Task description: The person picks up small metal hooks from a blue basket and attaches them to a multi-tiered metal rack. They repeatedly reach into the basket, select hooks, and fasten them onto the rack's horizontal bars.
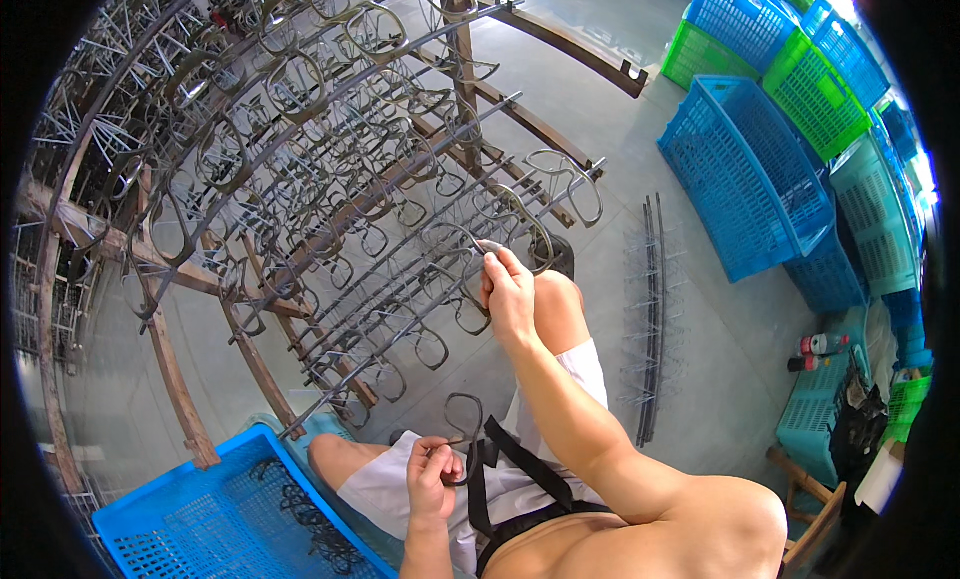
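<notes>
My left hand (435, 474) is closed around one end of a dark eyeglass frame (480, 407), held low in front of my lap with one empty rim upward. My right hand (508, 284) reaches forward over my knee. Its fingers pinch another eyeglass frame (462, 229) at the near right side of a rack. Many similar frames hang in rows along the metal rods (385, 347) of this rack. My right fingers partly cover where that frame meets the rod.
A blue crate (190, 471) holding dark frames stands at my lower left. Wooden rack legs (180, 389) stand beyond it. Rods with thin wires (652, 319) lie on the floor to the right. Blue crates (735, 179) and green crates (815, 94) are stacked at far right.
</notes>
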Tool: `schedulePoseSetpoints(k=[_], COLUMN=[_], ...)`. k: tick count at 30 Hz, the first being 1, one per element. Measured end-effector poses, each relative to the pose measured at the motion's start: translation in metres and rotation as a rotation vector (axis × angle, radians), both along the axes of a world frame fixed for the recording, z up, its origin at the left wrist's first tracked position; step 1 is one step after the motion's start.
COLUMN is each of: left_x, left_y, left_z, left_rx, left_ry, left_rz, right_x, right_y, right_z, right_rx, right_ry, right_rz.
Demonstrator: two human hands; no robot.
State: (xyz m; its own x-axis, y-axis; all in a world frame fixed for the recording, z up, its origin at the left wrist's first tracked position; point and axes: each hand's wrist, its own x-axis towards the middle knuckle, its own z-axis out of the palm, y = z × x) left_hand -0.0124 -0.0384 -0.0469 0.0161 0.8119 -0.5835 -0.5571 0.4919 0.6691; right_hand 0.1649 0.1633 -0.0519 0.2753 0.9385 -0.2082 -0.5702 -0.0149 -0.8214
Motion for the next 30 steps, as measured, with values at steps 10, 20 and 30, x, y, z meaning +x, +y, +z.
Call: schedulePoseSetpoints(k=[10, 20, 30], left_x=[0.007, 0.006, 0.005], left_y=[0.005, 0.004, 0.013], left_z=[0.001, 0.008, 0.015], left_rx=[0.06, 0.078, 0.2], left_ry=[-0.031, -0.03, -0.042], left_rz=[0.042, 0.104, 0.123], right_x=[-0.011, -0.009, -0.003], right_y=[-0.006, -0.008, -0.006], right_z=[-0.007, 0.005, -0.001], right_rx=[0.074, 0.155, 0.217], right_ry=[-0.079, -0.749, -0.776], right_rz=[0.067, 0.049, 0.06])
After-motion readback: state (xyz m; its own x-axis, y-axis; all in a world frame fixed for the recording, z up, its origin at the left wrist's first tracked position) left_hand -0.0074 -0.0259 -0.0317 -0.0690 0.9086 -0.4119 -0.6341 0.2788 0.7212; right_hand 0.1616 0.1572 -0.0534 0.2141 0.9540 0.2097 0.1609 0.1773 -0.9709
